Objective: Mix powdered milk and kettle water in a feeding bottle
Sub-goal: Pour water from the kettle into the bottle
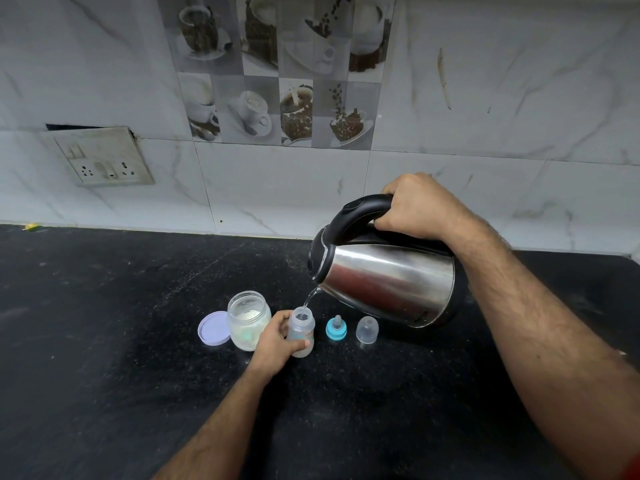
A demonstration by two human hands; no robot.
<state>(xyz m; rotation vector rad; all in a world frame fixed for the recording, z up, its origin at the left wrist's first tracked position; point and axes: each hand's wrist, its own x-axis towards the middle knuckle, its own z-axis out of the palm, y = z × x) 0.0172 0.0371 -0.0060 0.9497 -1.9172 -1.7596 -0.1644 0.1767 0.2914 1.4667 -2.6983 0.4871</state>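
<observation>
A small clear feeding bottle stands open and upright on the black counter. My left hand grips it from the left side. My right hand grips the black handle of a steel kettle, which is tilted to the left above the counter. A thin stream of water runs from its spout into the bottle's mouth. To the left of the bottle stands an open jar of white milk powder, touching my left hand.
The jar's lilac lid lies left of the jar. A blue-ringed teat and a clear cap stand right of the bottle, under the kettle. A socket plate sits on the tiled wall behind the black counter.
</observation>
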